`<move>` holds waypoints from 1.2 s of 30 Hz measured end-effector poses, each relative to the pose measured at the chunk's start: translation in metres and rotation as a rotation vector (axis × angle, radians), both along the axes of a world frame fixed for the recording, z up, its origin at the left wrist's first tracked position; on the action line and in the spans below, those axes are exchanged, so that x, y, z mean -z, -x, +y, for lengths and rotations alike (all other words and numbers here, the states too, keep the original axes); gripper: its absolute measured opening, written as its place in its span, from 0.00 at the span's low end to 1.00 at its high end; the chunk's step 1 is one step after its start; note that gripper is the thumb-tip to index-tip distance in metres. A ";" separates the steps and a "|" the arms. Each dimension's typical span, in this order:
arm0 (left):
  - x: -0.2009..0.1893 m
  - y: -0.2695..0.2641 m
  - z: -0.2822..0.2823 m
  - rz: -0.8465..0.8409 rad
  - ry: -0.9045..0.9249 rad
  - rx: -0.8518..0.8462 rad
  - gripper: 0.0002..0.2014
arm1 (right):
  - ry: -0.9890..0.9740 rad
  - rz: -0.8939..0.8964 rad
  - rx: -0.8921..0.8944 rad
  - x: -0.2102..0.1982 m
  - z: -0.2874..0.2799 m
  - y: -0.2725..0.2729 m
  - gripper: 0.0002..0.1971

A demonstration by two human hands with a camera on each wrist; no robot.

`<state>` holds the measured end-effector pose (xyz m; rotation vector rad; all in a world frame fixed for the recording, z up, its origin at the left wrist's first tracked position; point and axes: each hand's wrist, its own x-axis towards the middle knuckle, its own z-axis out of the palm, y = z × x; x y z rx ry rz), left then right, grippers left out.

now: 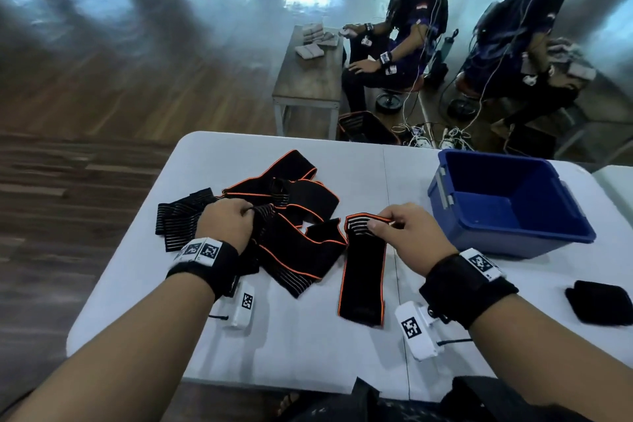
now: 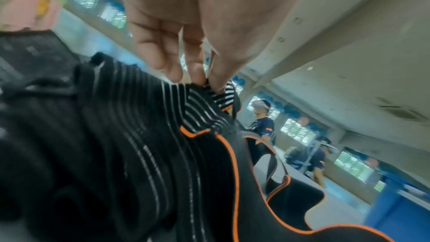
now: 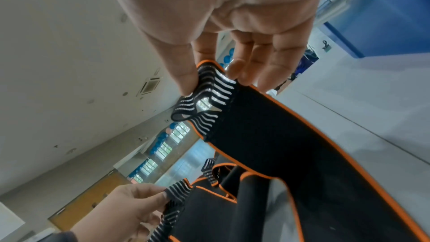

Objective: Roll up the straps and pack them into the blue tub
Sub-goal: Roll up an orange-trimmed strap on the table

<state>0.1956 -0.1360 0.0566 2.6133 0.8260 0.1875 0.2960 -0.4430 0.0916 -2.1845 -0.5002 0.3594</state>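
Note:
Several black straps with orange edging lie in a tangled pile on the white table. My left hand pinches the striped end of one strap at the pile's left side. My right hand pinches the striped end of another strap, which hangs down flat towards me; thumb and fingers show round that end in the right wrist view. The blue tub stands to the right of my right hand, with nothing visible inside.
A rolled black strap lies at the table's right edge. Beyond the table a person sits at a wooden bench beside a mirror. A dark basket and cables lie on the floor behind the table.

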 end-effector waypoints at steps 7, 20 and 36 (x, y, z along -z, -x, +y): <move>-0.027 0.000 -0.010 -0.193 -0.012 0.098 0.04 | 0.011 -0.119 0.104 -0.030 0.006 0.008 0.05; -0.096 -0.003 -0.085 -0.544 0.148 0.403 0.14 | -0.426 0.116 0.087 -0.076 -0.016 0.012 0.06; -0.133 -0.020 -0.186 -0.822 0.685 0.405 0.15 | -0.681 0.291 0.046 -0.100 -0.053 0.010 0.05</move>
